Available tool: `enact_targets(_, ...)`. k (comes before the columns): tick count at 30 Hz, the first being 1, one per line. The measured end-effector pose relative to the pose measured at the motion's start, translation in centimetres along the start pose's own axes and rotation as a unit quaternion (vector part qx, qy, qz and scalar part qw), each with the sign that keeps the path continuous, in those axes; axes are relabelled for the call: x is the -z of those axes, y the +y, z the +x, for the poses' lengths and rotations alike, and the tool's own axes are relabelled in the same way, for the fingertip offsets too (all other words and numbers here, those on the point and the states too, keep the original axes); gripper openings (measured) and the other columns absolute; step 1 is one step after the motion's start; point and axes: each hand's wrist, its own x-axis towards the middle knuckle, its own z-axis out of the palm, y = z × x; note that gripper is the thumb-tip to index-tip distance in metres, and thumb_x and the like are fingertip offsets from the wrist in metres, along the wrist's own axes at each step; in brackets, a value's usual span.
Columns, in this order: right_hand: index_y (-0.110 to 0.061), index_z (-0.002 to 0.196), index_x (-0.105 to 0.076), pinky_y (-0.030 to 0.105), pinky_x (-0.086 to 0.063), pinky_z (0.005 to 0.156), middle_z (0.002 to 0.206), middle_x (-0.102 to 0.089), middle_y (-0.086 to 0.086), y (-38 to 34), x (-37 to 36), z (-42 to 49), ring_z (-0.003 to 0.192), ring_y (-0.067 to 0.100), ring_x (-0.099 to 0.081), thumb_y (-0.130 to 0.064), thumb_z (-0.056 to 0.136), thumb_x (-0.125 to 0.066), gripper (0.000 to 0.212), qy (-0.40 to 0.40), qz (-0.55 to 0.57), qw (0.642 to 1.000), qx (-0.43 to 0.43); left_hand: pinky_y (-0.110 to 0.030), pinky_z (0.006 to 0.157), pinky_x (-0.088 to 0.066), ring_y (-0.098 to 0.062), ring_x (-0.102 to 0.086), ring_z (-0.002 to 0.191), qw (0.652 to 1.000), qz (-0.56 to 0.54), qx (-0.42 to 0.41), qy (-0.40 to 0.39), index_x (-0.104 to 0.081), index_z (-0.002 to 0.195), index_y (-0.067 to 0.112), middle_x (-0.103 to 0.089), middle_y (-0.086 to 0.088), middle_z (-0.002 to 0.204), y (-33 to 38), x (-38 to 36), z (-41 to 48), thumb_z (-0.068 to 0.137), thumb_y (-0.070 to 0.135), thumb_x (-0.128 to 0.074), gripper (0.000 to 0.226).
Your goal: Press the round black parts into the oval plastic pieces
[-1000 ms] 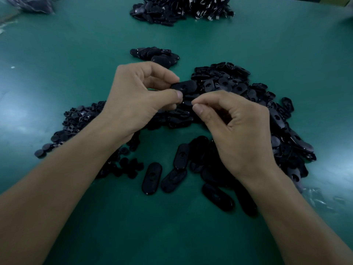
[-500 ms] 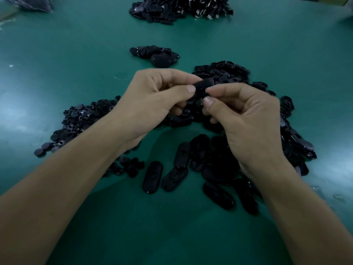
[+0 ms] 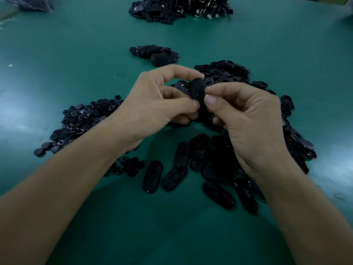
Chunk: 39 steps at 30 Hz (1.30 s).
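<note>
1. The oval (image 3: 196, 87) pinched in the fingers (image 3: 183, 72) is plain matte black.
2. The table (image 3: 76, 54) around the fingers is deep teal-green and unpatterned, with pale bluish glare patches far left and far right of them.
3. The round parts (image 3: 82, 119) left of the fingers are black, some with a dull grey sheen.
4. The ovals (image 3: 152, 176) below the fingers are glossy black with small white glints.
5. The pile (image 3: 223, 71) just behind the fingers is black with grey highlights.
6. The heap (image 3: 154, 54) further behind them is black.
7. The far pile (image 3: 181, 6), well beyond the fingers, is black flecked with silver-white.
8. The bag (image 3: 28, 2), far up-left of the fingers, is dark purplish grey.
</note>
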Motion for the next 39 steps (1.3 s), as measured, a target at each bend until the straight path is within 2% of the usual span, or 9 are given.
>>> enact_targets(6,-0.023,0.085,-0.072,0.013,-0.048,0.061,0.069,-0.071,-0.008,-0.2,-0.1,-0.1,0.066,0.002,-0.064,-0.004,0.089,-0.072,0.02,-0.001,-0.024,1.0,-0.004,-0.03,0.066,-0.061,-0.025,-0.075,0.072,0.999,-0.038,0.007,0.035,-0.058,0.096,0.014,-0.075,-0.017,0.08,0.0,-0.5,-0.2,0.089,0.0,-0.069,0.019)
enact_targets(10,-0.023,0.087,-0.064,0.014,-0.048,0.059,0.07,-0.072,-0.005,-0.3,0.0,-0.2,0.062,0.004,-0.065,-0.004,0.087,-0.074,0.021,0.015,-0.02,1.0,-0.01,-0.032,0.068,-0.063,-0.023,-0.073,0.072,0.996,-0.048,0.007,0.072,-0.061,0.09,0.01,-0.075,-0.019,0.085,-0.1,-1.0,0.0,0.093,0.005,-0.066,0.008)
enact_targets(15,-0.025,0.083,-0.049,0.018,-0.05,0.062,0.077,-0.074,0.001,-0.5,0.2,-0.2,0.065,0.01,-0.067,-0.007,0.086,-0.074,0.031,0.029,-0.035,0.999,-0.008,-0.03,0.068,-0.061,-0.019,-0.071,0.07,0.992,-0.087,0.017,0.092,-0.065,0.084,0.009,-0.071,-0.01,0.076,0.0,-1.3,-0.1,0.091,0.004,-0.067,0.009)
enact_targets(19,-0.023,0.08,-0.043,0.023,-0.051,0.063,0.078,-0.075,0.007,-0.5,0.3,-0.1,0.065,0.012,-0.067,-0.007,0.084,-0.075,0.036,0.028,-0.038,0.999,-0.013,-0.028,0.068,-0.06,-0.022,-0.07,0.075,0.988,-0.11,0.024,0.102,-0.065,0.083,0.008,-0.067,-0.016,0.085,0.1,-1.5,-0.2,0.09,0.003,-0.068,0.009)
enact_targets(29,-0.019,0.078,-0.039,0.016,-0.047,0.056,0.067,-0.071,0.003,-0.8,0.2,-0.1,0.058,0.008,-0.064,0.001,0.085,-0.073,0.04,0.019,0.017,0.999,-0.039,-0.03,0.072,-0.061,-0.022,-0.07,0.075,0.988,-0.124,0.023,0.083,-0.062,0.082,0.007,-0.069,-0.014,0.081,0.3,-1.9,-0.1,0.089,0.0,-0.067,0.012)
enact_targets(34,-0.02,0.075,-0.037,0.018,-0.049,0.056,0.066,-0.072,0.002,-0.9,0.1,-0.3,0.058,0.008,-0.066,-0.001,0.084,-0.075,0.043,0.033,-0.006,0.998,-0.046,-0.033,0.074,-0.062,-0.027,-0.071,0.078,0.995,-0.064,-0.012,0.081,-0.064,0.083,0.008,-0.07,-0.025,0.086,-0.2,-1.8,-0.1,0.087,0.001,-0.072,0.011)
enact_targets(39,-0.022,0.069,-0.036,0.024,-0.05,0.053,0.064,-0.066,0.01,-0.5,0.1,-0.2,0.06,0.018,-0.065,-0.002,0.081,-0.078,0.048,0.063,0.0,0.994,-0.084,-0.034,0.075,-0.063,-0.013,-0.075,0.074,0.98,0.138,-0.112,0.086,-0.063,0.087,0.018,-0.074,0.0,0.08,-0.8,-2.0,-0.3,0.075,0.007,-0.073,0.019)
